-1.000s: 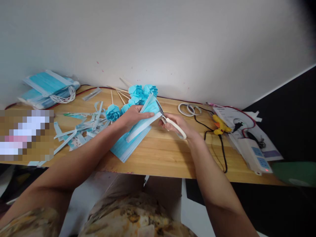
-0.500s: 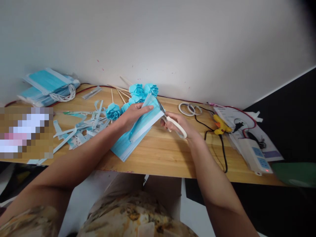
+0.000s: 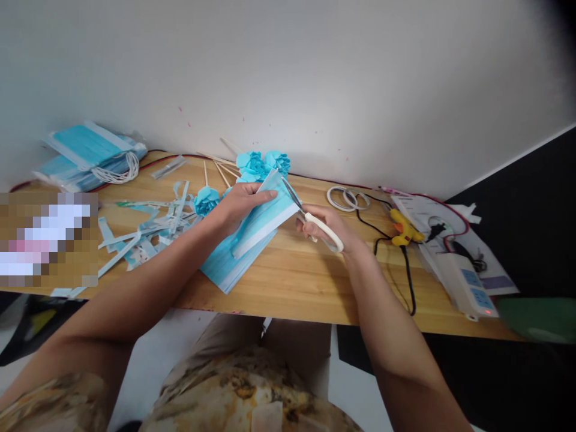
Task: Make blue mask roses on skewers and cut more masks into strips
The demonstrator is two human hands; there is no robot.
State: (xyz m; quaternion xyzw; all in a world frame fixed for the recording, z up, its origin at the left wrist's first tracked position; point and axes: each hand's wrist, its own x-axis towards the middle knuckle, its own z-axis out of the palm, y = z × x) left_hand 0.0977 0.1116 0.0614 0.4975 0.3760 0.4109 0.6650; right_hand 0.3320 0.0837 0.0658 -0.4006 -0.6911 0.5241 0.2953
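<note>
My left hand (image 3: 245,204) is closed on a blue face mask (image 3: 265,217) with white edges, thumb on top, tilted above the table. White-handled scissors (image 3: 321,230) are in my right hand (image 3: 330,225), fingers through the loops. Their blades lie at the mask's right edge, one above and one partly hidden by it. Beneath the held mask, more flat blue masks (image 3: 225,270) lie on the wooden table (image 3: 306,282). Blue flowers (image 3: 249,165) on thin sticks rest just behind my left hand, one (image 3: 207,201) beside my wrist.
Cut strips (image 3: 139,240) are scattered left of my forearm. A bagged stack of masks (image 3: 85,150) stands at the back left. On the right are two tape rolls (image 3: 348,198), a yellow glue gun (image 3: 402,228) with a black cable, papers (image 3: 488,258) and a power strip (image 3: 470,288).
The scissors' blades have opened wider at the mask's edge, and my right hand has shifted very slightly right. My left hand keeps its hold on the mask.
</note>
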